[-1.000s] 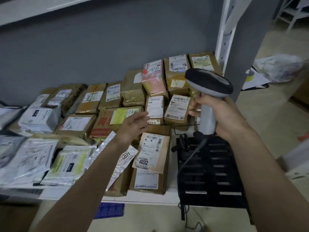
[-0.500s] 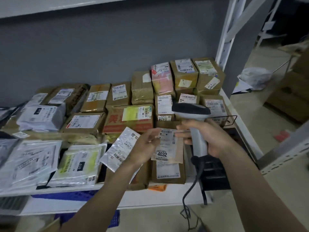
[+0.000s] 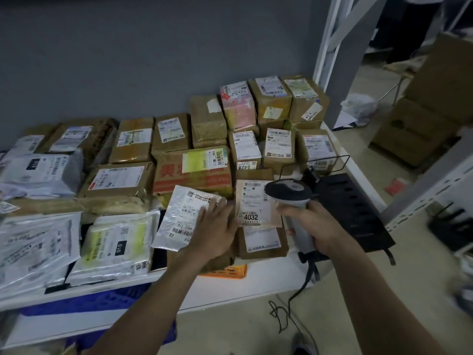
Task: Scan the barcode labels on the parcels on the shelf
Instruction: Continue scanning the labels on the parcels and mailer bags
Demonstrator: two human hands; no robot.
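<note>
Several taped brown boxes and plastic mailers with white barcode labels cover the white shelf (image 3: 268, 274). My right hand (image 3: 317, 228) grips the handle of a grey corded barcode scanner (image 3: 289, 194), its head over the brown parcel labelled 4032 (image 3: 257, 221). My left hand (image 3: 217, 226) lies with straight fingers on a silvery plastic mailer (image 3: 179, 216) just left of that parcel. A red-printed carton (image 3: 194, 172) sits behind the mailer.
A black slotted stand (image 3: 355, 211) sits at the shelf's right end, beside the white upright post (image 3: 330, 39). White mailers (image 3: 115, 249) fill the left front. The scanner cable (image 3: 286, 311) dangles to the floor. Cardboard boxes (image 3: 430, 119) stand on the floor at right.
The scanner came down from over the back parcels to the 4032 parcel. My left hand moved from the red carton toward me onto the silvery mailer. The view shifted left.
</note>
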